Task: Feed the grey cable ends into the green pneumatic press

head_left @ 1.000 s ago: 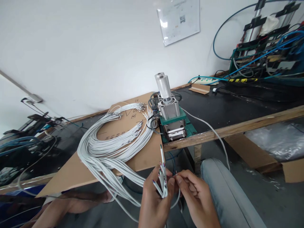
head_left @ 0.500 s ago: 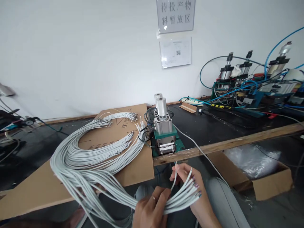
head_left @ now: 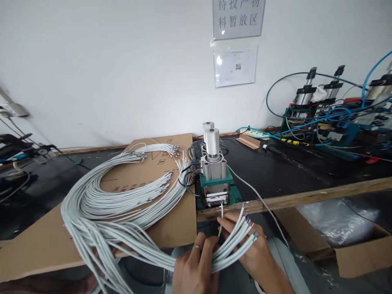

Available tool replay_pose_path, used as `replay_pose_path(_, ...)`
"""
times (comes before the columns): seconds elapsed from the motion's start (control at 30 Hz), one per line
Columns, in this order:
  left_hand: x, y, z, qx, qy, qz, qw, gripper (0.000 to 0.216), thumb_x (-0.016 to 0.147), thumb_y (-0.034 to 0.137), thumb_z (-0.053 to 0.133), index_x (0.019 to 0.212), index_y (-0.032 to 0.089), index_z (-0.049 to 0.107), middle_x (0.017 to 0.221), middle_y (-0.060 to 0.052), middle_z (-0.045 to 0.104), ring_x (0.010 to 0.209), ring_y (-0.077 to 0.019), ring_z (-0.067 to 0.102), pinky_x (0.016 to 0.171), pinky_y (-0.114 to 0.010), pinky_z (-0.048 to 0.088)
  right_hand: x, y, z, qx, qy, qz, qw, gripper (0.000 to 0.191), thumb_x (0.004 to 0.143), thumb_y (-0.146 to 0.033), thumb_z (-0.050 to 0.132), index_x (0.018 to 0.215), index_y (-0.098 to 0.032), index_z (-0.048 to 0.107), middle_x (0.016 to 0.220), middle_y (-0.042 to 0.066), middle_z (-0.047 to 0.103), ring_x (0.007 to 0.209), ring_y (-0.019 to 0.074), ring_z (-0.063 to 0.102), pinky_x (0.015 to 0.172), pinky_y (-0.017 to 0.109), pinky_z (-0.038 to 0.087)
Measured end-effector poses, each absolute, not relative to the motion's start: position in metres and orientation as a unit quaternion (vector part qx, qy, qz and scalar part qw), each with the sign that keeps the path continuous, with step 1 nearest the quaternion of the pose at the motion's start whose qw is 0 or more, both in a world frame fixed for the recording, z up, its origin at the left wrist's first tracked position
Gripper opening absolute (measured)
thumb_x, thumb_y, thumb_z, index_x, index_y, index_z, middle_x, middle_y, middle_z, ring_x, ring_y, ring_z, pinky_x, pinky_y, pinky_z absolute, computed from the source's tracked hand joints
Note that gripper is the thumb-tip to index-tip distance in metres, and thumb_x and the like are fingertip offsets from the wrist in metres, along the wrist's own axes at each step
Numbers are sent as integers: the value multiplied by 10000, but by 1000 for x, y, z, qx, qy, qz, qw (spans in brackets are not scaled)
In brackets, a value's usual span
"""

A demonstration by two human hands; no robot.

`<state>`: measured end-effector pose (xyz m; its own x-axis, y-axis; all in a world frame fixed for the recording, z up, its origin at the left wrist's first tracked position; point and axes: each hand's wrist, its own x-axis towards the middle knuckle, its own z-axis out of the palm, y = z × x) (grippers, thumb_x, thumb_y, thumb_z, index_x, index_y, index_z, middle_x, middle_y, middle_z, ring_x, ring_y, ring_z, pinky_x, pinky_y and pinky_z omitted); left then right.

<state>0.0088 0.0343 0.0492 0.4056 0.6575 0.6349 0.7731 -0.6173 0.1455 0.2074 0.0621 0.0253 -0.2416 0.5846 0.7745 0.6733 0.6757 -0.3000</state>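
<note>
At near centre, the left hand (head_left: 194, 261) is clamped round the bundle (head_left: 150, 247); right hand (head_left: 256, 250) pinches one cable (head_left: 222, 212), tip at the press (head_left: 214, 171)'s near face.

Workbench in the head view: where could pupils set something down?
Bare black benchtop lies right of the press, between the pale cable, wooden front edge and power strip. A smaller bare cardboard patch sits inside the curl of white cables. Crowded: around the right hand before the press, and among the machines far right.
</note>
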Motion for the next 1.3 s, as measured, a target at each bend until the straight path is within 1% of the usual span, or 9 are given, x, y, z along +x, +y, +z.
replay_pose_path(0.07, 10, 36, 51, -834, -433, -329, 94, 542, 677, 31, 456, 1163, 266, 512, 987, -43, 717, 630, -196, 742, 543, -259, 541, 209, 69, 32, -385, -799, -52, 459, 395, 983, -177, 542, 1366, -236, 619, 1210, 121, 736, 1029, 251, 749, 862, 355, 630)
replay_pose_path(0.17, 11, 38, 52, -834, -435, -328, 90, 552, 667, 31, 454, 1166, 261, 504, 1010, -54, 722, 649, -197, 750, 561, -257, 551, 210, 73, 38, -375, -812, -50, 445, 409, 1008, -154, 499, 1403, -223, 582, 1233, 123, 732, 1050, 232, 744, 867, 333, 630)
replay_pose_path(0.23, 12, 40, 53, -834, -433, -332, 86, 541, 674, 40, 459, 1166, 260, 511, 1010, -54, 724, 644, -196, 748, 561, -257, 553, 211, 74, 38, -367, -814, -54, 448, 427, 1001, -138, 513, 1416, -215, 568, 1238, 123, 729, 1069, 233, 736, 883, 335, 627)
replay_pose_path(0.4, 12, 44, 50, -833, -436, -324, 102, 568, 663, 56, 462, 1191, 256, 521, 1022, -59, 735, 633, -188, 749, 545, -248, 554, 209, 78, 35, -360, -797, -59, 482, 412, 981, -111, 542, 1375, -210, 610, 1212, 108, 733, 1054, 223, 738, 884, 315, 638)
replay_pose_path(0.6, 11, 48, 47, -833, -450, -308, 94, 617, 649, 61, 471, 1233, 258, 508, 1109, -82, 740, 661, -179, 763, 548, -240, 568, 209, 86, 38, -346, -804, -93, 475, 451, 973, -97, 549, 1417, -174, 564, 1191, 132, 729, 1041, 231, 738, 866, 346, 644)
replay_pose_path(0.8, 14, 49, 50, -828, -459, -304, 107, 618, 633, 52, 451, 1211, 265, 505, 1077, -61, 749, 682, -190, 774, 544, -249, 566, 211, 88, 38, -345, -801, -98, 480, 462, 980, -134, 549, 1440, -177, 543, 1193, 133, 737, 1074, 243, 731, 907, 367, 635)
replay_pose_path(0.93, 15, 50, 48, -826, -463, -303, 110, 587, 674, 52, 443, 1220, 259, 505, 1090, -71, 751, 648, -185, 766, 532, -255, 557, 209, 87, 42, -348, -797, -89, 486, 408, 973, -109, 556, 1376, -160, 602, 1170, 137, 740, 1057, 234, 734, 898, 353, 634)
replay_pose_path(1.07, 14, 50, 50, -828, -456, -310, 95, 549, 709, 61, 455, 1220, 255, 510, 1112, -76, 748, 644, -177, 762, 528, -245, 545, 209, 88, 43, -344, -800, -54, 488, 404, 989, -111, 523, 1385, -155, 591, 1206, 149, 718, 1078, 224, 722, 903, 339, 633)
replay_pose_path(1.3, 15, 50, 57, -830, -456, -311, 86, 553, 679, 60, 469, 1189, 267, 509, 1098, -58, 746, 664, -196, 773, 517, -256, 555, 211, 87, 45, -358, -808, -94, 458, 431, 995, -124, 541, 1419, -197, 557, 1189, 131, 732, 1061, 239, 728, 877, 376, 633)
